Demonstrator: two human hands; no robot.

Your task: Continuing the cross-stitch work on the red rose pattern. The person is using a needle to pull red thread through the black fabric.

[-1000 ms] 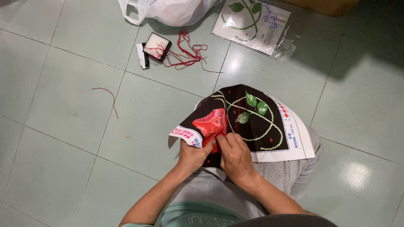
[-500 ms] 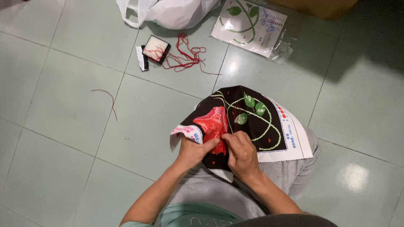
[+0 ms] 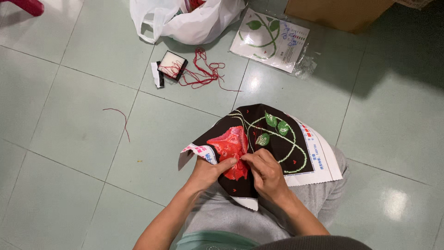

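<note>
A black embroidery cloth (image 3: pixel 277 143) with a red flower, green leaves and a white printed border lies over my knee. My left hand (image 3: pixel 208 171) grips the cloth at its near left edge, thumb on the red flower. My right hand (image 3: pixel 266 173) pinches at the flower's lower part, fingertips closed; whether a needle is between them is too small to tell.
Green floor tiles all around. A tangle of red thread (image 3: pixel 203 74) and a small box (image 3: pixel 171 65) lie ahead, a white plastic bag (image 3: pixel 185 21) behind them. A packaged pattern sheet (image 3: pixel 270 39) and a cardboard box (image 3: pixel 340 14) sit at upper right. A loose red thread (image 3: pixel 121 120) lies at left.
Both hands shifted slightly on the cloth; the cloth has been turned a little and the right fingertips moved closer to the left thumb on the red flower.
</note>
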